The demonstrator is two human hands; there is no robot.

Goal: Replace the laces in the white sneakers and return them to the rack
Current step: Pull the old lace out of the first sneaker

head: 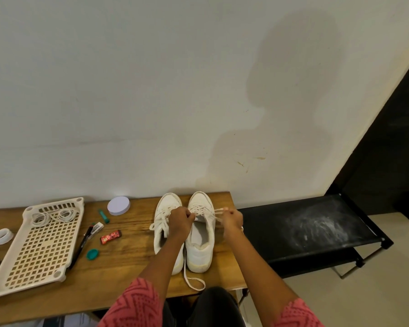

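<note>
Two white sneakers stand side by side on the wooden table, toes toward the wall: the left sneaker (163, 234) and the right sneaker (201, 241). My left hand (181, 221) grips the lace at the right sneaker's tongue. My right hand (232, 219) pinches the other lace end (219, 210) and holds it out to the right of the shoe. A loose lace loop (194, 283) trails off the shoe toward the table's front edge. Coiled white laces (53, 215) lie on a beige perforated tray (40, 251) at the left.
Between the tray and the shoes lie a white lid (118, 205), green cap (92, 253), black marker (80, 246), red wrapper (110, 236), green tube (103, 216) and small white box (96, 227). A tape roll (2, 235) sits far left. A black shoe rack (312, 230) stands right of the table.
</note>
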